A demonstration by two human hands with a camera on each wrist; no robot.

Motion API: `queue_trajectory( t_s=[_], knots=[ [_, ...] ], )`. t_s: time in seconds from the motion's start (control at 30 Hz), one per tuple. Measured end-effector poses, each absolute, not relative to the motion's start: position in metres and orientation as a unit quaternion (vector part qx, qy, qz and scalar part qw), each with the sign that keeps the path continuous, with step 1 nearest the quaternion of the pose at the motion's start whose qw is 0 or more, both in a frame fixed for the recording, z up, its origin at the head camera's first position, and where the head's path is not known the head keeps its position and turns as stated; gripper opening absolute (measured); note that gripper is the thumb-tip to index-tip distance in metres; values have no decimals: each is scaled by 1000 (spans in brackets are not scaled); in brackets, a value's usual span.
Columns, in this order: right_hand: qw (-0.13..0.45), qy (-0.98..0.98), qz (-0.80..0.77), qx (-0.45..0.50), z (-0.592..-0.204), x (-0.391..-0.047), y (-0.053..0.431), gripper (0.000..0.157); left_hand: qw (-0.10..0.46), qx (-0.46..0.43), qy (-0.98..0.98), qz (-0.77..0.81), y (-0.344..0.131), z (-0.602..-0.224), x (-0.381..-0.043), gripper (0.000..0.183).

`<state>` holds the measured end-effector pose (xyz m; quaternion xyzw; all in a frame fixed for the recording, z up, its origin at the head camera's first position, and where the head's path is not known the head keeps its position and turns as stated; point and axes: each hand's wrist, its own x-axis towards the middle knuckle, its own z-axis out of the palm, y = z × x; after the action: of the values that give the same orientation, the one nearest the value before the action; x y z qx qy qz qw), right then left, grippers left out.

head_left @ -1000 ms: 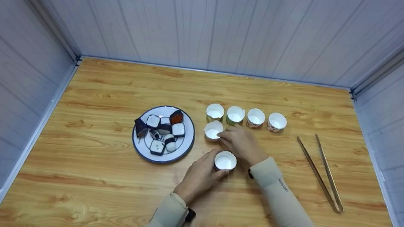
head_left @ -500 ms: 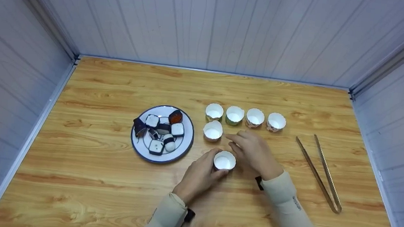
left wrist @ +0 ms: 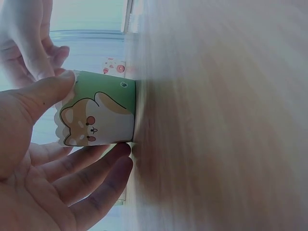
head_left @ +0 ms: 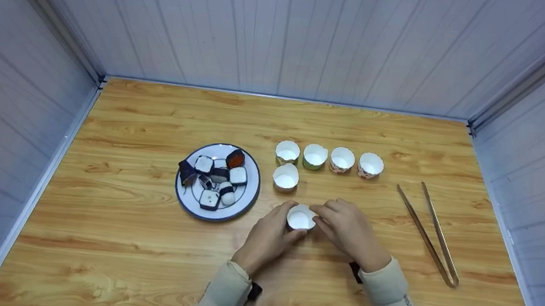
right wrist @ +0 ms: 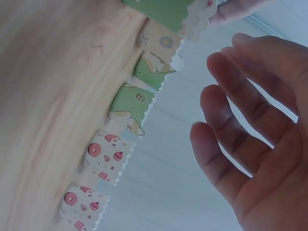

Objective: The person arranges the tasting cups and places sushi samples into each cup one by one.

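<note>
My left hand [head_left: 270,236] curls round a green paper baking cup [left wrist: 103,110] with a cartoon dog on it. The thumb lies on one side and fingers on the other; the cup stands upright on the table. In the right wrist view its scalloped white rim [right wrist: 195,24] looks layered, as if cups are nested. My right hand [head_left: 349,231] is at the right of this rim, its fingers loosely bent and apart in the right wrist view; contact is hard to tell. Just behind stands a single paper cup [head_left: 285,179].
Several paper cups [head_left: 315,156] line up at the back. To the left, a blue-rimmed plate [head_left: 181,204] bears toy-like sushi pieces [head_left: 220,174]. Metal tongs [head_left: 435,241] lie spread at the right. White panels [head_left: 283,35] wall the wooden table [head_left: 120,258].
The right hand has left the single cup behind and come back toward the cup in the left hand. The left hand has kept its grip in place.
</note>
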<state>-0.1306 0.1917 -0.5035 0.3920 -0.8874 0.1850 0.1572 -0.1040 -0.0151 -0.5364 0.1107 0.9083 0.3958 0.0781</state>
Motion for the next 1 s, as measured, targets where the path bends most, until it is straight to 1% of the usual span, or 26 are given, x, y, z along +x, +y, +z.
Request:
queue_trajectory(
  t_s=[0.13, 0.37, 0.7, 0.83, 1.0],
  knots=[
    [152, -886, 183, 397, -507, -125, 193, 23, 76, 113, 907, 399, -15, -537, -103, 62],
    [143, -884, 175, 409, -514, -117, 192, 18, 80, 112, 905, 402, -16, -536, -103, 61],
    [81, -903, 150, 394, -517, -114, 185, 10, 95, 104, 899, 415, -15, -534, -103, 62],
    [80, -903, 153, 394, -518, -114, 184, 5, 97, 105, 898, 416, -15, -533, -102, 62],
    [83, -900, 160, 396, -520, -117, 184, 7, 91, 109, 901, 411, -16, -533, -103, 64]
  ],
)
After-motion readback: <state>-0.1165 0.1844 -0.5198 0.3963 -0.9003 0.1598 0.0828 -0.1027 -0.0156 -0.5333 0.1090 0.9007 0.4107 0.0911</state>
